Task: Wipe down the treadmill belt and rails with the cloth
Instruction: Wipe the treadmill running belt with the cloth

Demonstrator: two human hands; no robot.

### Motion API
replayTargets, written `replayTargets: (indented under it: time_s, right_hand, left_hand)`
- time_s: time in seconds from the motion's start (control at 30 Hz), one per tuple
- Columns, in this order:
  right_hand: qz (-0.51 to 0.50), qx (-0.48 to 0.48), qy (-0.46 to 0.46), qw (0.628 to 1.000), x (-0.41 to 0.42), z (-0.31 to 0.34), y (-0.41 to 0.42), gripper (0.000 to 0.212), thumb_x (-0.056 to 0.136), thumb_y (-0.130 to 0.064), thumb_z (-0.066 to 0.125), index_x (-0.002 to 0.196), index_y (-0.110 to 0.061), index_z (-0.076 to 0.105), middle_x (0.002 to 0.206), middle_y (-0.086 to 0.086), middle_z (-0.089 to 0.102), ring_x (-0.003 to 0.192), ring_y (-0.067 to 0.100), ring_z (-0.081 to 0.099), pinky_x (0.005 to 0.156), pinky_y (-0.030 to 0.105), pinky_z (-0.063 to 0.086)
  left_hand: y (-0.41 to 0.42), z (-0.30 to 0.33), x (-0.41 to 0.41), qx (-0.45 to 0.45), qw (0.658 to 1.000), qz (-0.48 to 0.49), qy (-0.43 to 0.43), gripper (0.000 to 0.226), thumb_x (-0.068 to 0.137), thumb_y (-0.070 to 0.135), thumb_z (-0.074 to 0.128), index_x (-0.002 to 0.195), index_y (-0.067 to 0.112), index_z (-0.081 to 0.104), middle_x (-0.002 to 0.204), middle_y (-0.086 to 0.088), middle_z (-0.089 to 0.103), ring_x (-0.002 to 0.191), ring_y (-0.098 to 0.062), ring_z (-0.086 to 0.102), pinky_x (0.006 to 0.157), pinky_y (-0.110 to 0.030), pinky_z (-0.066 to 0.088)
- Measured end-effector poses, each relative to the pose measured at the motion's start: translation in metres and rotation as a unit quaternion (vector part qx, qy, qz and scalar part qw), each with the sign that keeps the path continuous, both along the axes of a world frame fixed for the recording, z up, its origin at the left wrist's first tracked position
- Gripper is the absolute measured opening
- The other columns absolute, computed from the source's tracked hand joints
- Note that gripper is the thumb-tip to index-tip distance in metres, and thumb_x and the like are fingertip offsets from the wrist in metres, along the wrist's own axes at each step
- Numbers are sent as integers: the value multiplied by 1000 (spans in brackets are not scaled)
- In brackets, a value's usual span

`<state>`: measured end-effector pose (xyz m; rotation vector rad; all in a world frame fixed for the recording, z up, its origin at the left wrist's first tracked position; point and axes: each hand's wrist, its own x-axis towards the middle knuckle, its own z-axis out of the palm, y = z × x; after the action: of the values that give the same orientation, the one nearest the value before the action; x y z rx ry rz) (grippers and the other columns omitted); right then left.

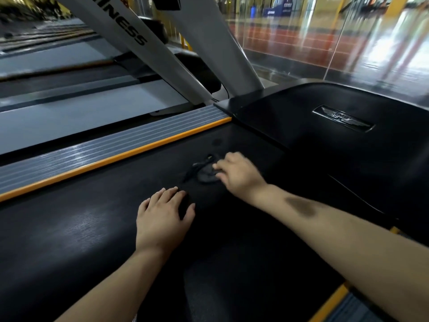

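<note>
The black treadmill belt (81,228) fills the middle of the view. A black cloth (205,175), hard to tell from the belt, lies bunched near the front of the belt. My right hand (236,174) reaches forward and its curled fingers grip the cloth's far bunched end. My left hand (162,217) lies flat on the belt just behind, fingers straight, with its fingertips on what looks like the cloth's near edge. The left rail (111,147) is grey and ribbed with an orange strip. A piece of the right rail (348,307) shows at the bottom right.
The black motor cover (301,117) with a winged badge (343,120) rises ahead on the right. White uprights (162,56) slant up from the left rail's front end. Another treadmill stands to the left, and a glass wall stands behind the cover.
</note>
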<state>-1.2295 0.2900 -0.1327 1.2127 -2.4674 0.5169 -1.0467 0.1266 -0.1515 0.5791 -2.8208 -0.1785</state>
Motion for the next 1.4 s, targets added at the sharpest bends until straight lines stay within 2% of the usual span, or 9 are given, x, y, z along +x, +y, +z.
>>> replayTargets:
  time_s: [0.13, 0.23, 0.47, 0.57, 0.73, 1.03, 1.13, 1.27, 1.4]
  right_hand:
    - [-220, -24, -3, 975, -71, 6, 63, 24, 88, -26, 62, 107, -12, 67, 104, 14, 58, 99, 37, 53, 83, 45, 50]
    - [-276, -55, -21, 959, -55, 4, 56, 24, 87, -26, 61, 105, -11, 68, 102, 17, 59, 93, 39, 52, 81, 44, 49]
    - [-25, -41, -46, 998, 35, -10, -2, 22, 80, -24, 69, 99, -13, 72, 90, 11, 59, 87, 35, 54, 77, 42, 50]
    - [-105, -14, 66, 992, -27, 1, 34, 19, 80, -28, 66, 92, -14, 70, 89, 11, 61, 87, 37, 55, 71, 44, 52]
    - [-278, -15, 3, 961, -67, 5, 81, 24, 92, -24, 59, 109, -9, 68, 105, 15, 58, 99, 37, 50, 84, 42, 47]
    - [-26, -22, 8, 999, 24, -14, 15, 20, 82, -26, 63, 96, -13, 70, 89, 12, 59, 81, 35, 54, 70, 40, 47]
    - [-139, -3, 76, 987, -47, -4, 57, 20, 84, -25, 61, 94, -10, 69, 91, 17, 60, 81, 41, 56, 68, 44, 51]
    - [-305, -10, 7, 952, -56, 4, 82, 22, 92, -24, 59, 107, -10, 66, 105, 18, 56, 97, 39, 50, 82, 43, 46]
    - [-213, -52, -16, 975, 17, -7, 22, 21, 78, -23, 70, 93, -7, 69, 89, 21, 56, 80, 40, 53, 67, 41, 48]
  left_hand:
    - [0, -1, -1, -3, 1000, -1, 10, 53, 96, 65, 35, 136, 39, 55, 148, 15, 49, 143, -13, 36, 116, -41, 30]
    - [0, -3, -2, 2, 1000, -2, 19, 51, 95, 65, 38, 134, 38, 58, 146, 14, 51, 141, -14, 38, 115, -41, 31]
    - [-1, -1, -1, 1, 1000, -4, 8, 52, 96, 64, 39, 138, 37, 56, 150, 12, 49, 144, -15, 35, 115, -42, 30]
    - [-2, -2, -1, -2, 1000, -4, 15, 52, 96, 64, 39, 137, 38, 56, 150, 13, 49, 143, -15, 36, 115, -42, 31]
    - [-1, -5, -4, -4, 1000, -5, 19, 52, 95, 65, 39, 135, 38, 58, 146, 13, 50, 141, -15, 37, 114, -42, 31]
    - [-1, -4, -2, -5, 1000, -5, 21, 51, 95, 64, 41, 134, 36, 59, 146, 11, 52, 140, -17, 40, 113, -42, 33]
    - [-2, -3, -3, -5, 1000, -2, 20, 52, 95, 65, 40, 135, 37, 58, 147, 12, 51, 141, -16, 39, 114, -42, 32]
    - [0, -5, -4, -4, 1000, -1, 27, 52, 95, 65, 41, 134, 37, 59, 146, 12, 52, 140, -17, 38, 114, -42, 31]
    - [-1, -4, -4, -7, 1000, -13, 23, 52, 95, 65, 41, 134, 35, 59, 146, 10, 52, 141, -18, 38, 114, -43, 32]
